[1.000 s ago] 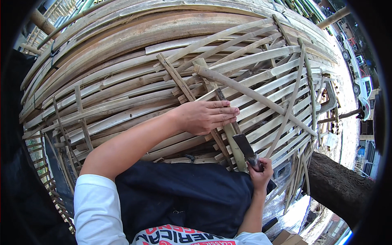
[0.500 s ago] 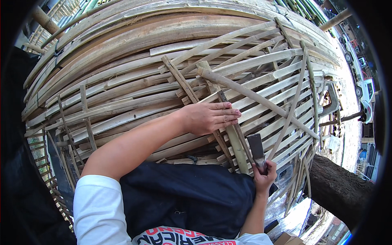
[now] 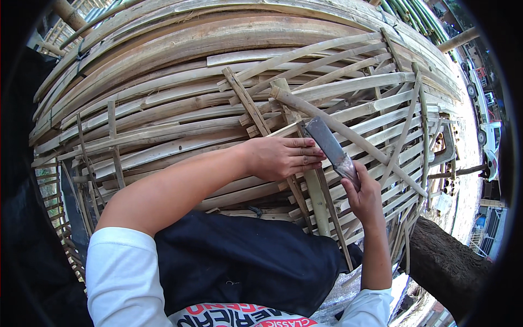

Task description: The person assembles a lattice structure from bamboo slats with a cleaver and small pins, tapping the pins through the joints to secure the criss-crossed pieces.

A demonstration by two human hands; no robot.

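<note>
My left hand (image 3: 284, 158) lies across a narrow dark bamboo strip (image 3: 331, 210), fingers together and bent over it, thumb hidden. The strip slants from above my fingers down toward my apron. A thicker pale bamboo pole (image 3: 317, 201) runs beneath it. My right hand (image 3: 364, 191) is closed round the handle of a broad-bladed cleaver (image 3: 326, 140). Its grey blade points up and left, beside my left fingertips and over the strip's upper end. Whether the edge touches the strip cannot be made out.
Long split bamboo slats (image 3: 180, 49) are stacked ahead. A round bamboo pole (image 3: 348, 133) lies diagonally over a slatted bamboo lattice (image 3: 392, 131) on the right. A dark apron (image 3: 239, 261) covers my lap. A tree trunk (image 3: 447, 261) stands at lower right, and a white vehicle (image 3: 487, 131) is farther off.
My right hand has lifted the cleaver up and left, from beside the lower pole to my left fingertips. My left hand stays on the strip. The strip's lower part now shows more.
</note>
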